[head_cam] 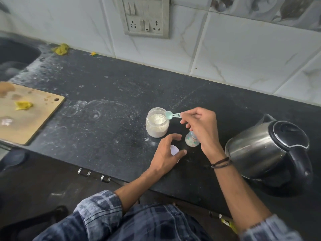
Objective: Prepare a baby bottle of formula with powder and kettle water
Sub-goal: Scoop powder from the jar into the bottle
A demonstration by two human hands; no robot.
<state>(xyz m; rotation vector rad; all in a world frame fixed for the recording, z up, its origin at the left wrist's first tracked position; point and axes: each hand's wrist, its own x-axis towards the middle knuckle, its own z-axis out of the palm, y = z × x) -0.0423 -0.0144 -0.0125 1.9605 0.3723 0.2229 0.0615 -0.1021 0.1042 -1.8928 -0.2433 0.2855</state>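
- Now the baby bottle [191, 140] stands just under my right hand [201, 126], with something whitish in its base and its mouth hidden by my fingers.
- My right hand pinches the teal scoop [169, 115] by its handle, bowl at the rim of the open powder jar [157, 125], just beyond my left hand [165, 152].
- My left hand hovers wide and loosely curved over the white lid [174, 150], gripping nothing.
- I judge this the powder-dosing step. Next I need a level scoop carried to the bottle without spilling.
- The kettle [260, 146] waits outside my right wrist.
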